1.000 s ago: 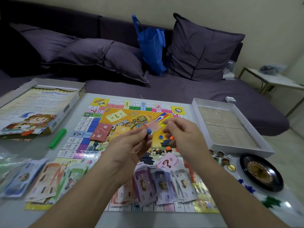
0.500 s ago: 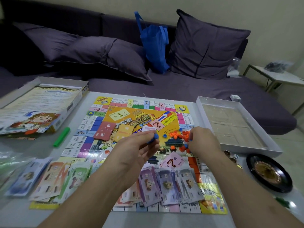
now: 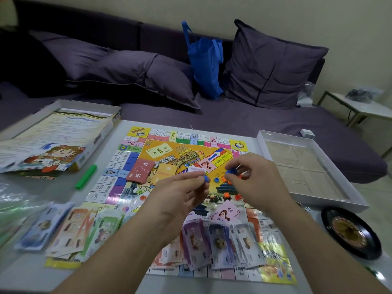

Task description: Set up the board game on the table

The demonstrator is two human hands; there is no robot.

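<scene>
Behind the table [image 3: 38,268] stands a dark purple sofa [image 3: 244,122] with cushions and a blue bag [image 3: 206,64]. On the table, the game board [image 3: 161,153] lies flat and centred. Left of it sits the box lid [image 3: 53,141], with a green marker [image 3: 86,177] between lid and board. Right of the board is the open white tray [image 3: 307,200]; a black roulette wheel [image 3: 350,232] lies near its front corner. Paper money [image 3: 220,238] is fanned across the near edge of the board, with more notes [image 3: 70,228] to the left.

Both hands are above the board's centre. The left hand [image 3: 180,196] pinches a small blue piece [image 3: 205,178] between thumb and fingertips. The right hand [image 3: 254,179] is closed on another blue piece [image 3: 231,171]; it appears also to hold something orange, though the fingers hide it. Loose orange pieces [image 3: 226,195] and one blue piece lie on the board below the hands.
</scene>
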